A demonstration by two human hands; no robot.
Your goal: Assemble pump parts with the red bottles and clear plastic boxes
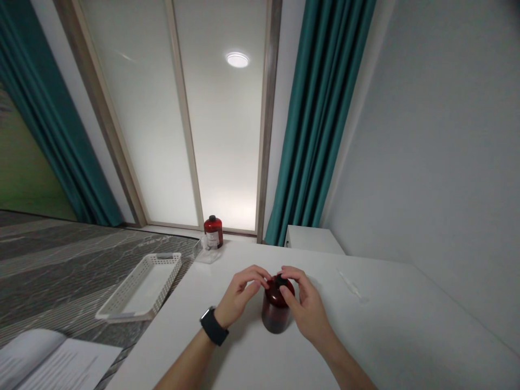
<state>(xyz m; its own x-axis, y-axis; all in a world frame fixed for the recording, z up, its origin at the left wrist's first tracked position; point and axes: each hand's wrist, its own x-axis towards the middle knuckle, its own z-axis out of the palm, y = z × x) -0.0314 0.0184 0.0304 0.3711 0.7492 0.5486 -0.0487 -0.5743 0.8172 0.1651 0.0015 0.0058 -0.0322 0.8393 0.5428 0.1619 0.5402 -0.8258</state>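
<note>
A dark red-brown bottle [275, 314] with a black cap [279, 279] stands upright on the white table [244, 368]. From its right side, my right hand [306, 303] has thumb and fingers closed around the cap. My left hand [242, 292], with a black watch on the wrist, reaches in from the left, and its fingertips touch the bottle's shoulder beside the cap. Those left fingers are bent but somewhat apart, not wrapped around the bottle.
Another red bottle [214, 230] with a pale label stands at the table's far left corner, behind a clear plastic container [207, 252]. A clear thin plastic item [351, 284] lies to the right. Left of the table are a white basket [152, 314] and an open book [69, 363].
</note>
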